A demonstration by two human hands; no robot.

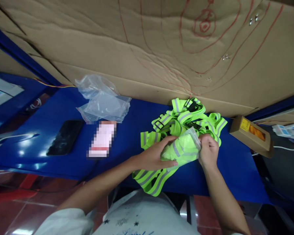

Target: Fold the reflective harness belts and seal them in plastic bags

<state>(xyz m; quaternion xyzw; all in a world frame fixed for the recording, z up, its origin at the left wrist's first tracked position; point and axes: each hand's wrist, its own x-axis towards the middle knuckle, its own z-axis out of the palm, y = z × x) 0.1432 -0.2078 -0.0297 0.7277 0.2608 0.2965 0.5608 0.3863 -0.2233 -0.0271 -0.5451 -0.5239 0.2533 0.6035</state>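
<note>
A clear plastic bag (pixel 183 148) with a folded neon-yellow reflective strap inside is held between my two hands, tilted above the table. My left hand (pixel 159 153) wraps round the bag's left end, thumb below and fingers above. At the bag's right edge, my right hand (pixel 208 150) is closed in a pinch on its opening. Behind and around the bag lies a tangled heap of neon-yellow reflective straps (pixel 186 117) with grey stripes and black buckles. One loop of strap (pixel 154 184) hangs over the table's front edge, below my left hand.
On the blue table (pixel 127 143), clear plastic bags (pixel 103 101) lie at the back left. A black phone (pixel 65 137) and a pixelated pink-and-white item (pixel 102 139) are in front of them. An open cardboard box (pixel 251 135) stands right. A cardboard panel (pixel 100 55) rises behind.
</note>
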